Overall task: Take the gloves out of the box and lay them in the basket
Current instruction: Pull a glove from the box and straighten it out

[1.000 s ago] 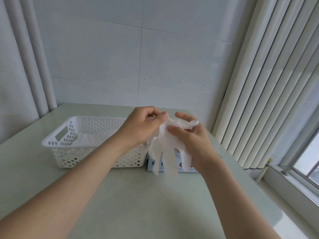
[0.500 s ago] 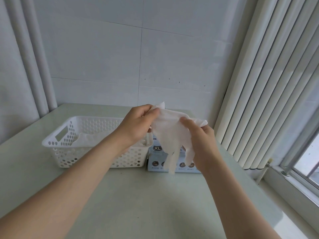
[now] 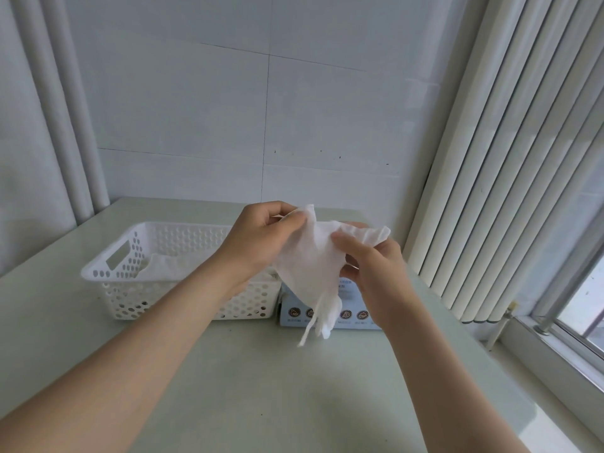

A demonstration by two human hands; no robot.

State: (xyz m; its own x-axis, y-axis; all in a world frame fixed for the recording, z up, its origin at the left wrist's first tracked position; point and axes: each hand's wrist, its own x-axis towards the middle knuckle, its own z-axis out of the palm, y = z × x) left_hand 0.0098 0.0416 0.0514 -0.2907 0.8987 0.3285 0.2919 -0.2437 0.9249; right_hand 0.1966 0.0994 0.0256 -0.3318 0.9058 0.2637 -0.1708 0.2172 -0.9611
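A pale tiled wall [image 3: 196, 109] fills the back of the room, with white vertical pipes [image 3: 65, 125] running down its left side. On the right hang long cream vertical blinds [image 3: 506, 158], and a window [image 3: 581, 305] with a metal frame shows beside them in the lower corner.

Below lies a smooth, pale green table [image 3: 261, 387], matt and flat, reaching back to the wall.

On its far half stands a white plastic basket [image 3: 124, 282], rectangular, its walls pierced with rows of round holes and its short end cut with a slot handle. Inside lie thin white gloves [image 3: 170, 266], crumpled and flat on the bottom; the left forearm hides the right part of the inside.

Just right of the basket sits a light blue glove box [image 3: 356, 317], smaller and lower, with a row of round icons along its front. Whether the two touch cannot be told, and the box's top is hidden.

In the air in front of the box hangs one glove [image 3: 310, 263], thin, translucent white and wrinkled, cuff spread wide on top, its fingers dangling in narrow strips.

The left hand [image 3: 261, 237] pinches the cuff's left corner between thumb and curled fingers. The right hand [image 3: 376, 269] pinches the cuff's right edge, which ruffles above its knuckles.
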